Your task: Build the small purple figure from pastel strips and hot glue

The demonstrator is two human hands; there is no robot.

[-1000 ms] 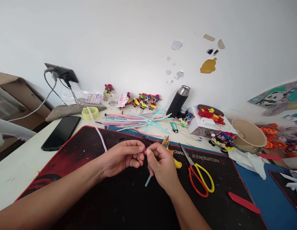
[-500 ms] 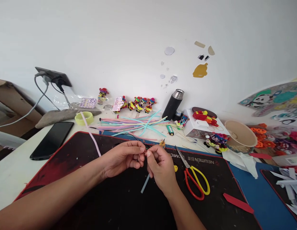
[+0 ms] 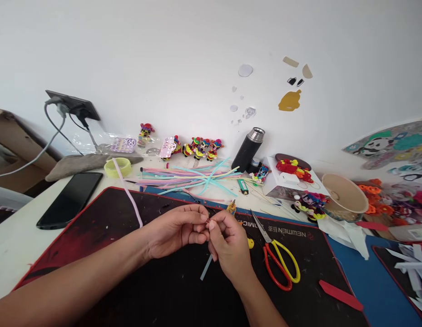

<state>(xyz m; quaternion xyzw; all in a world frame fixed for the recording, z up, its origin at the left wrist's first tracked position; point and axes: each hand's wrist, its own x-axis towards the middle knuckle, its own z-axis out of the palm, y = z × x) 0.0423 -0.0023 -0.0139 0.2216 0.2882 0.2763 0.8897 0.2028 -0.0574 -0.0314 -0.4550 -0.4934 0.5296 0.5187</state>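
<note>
Over the black mat [image 3: 156, 290], my left hand [image 3: 181, 230] and my right hand [image 3: 227, 238] meet fingertip to fingertip. Both pinch a tiny dark red piece [image 3: 208, 221], mostly covered by the fingers. A pale blue strip [image 3: 206, 268] lies below my right hand, its upper end hidden behind it. Scissors [image 3: 277, 254] with one red and one yellow handle lie open to the right. A small yellow piece [image 3: 250, 243] sits between my right hand and the scissors.
Pastel fuzzy stems [image 3: 183, 177] lie behind the mat, beside a black flask [image 3: 248, 150]. Small colourful figures [image 3: 204, 149] stand along the wall. A phone [image 3: 71, 200] and yellow roll [image 3: 117, 168] are left; a red strip [image 3: 340, 295] and beige bowl [image 3: 345, 195] are right.
The view has shifted slightly. The fingers of my left hand have shifted a little around the small piece, and both hands stay together.
</note>
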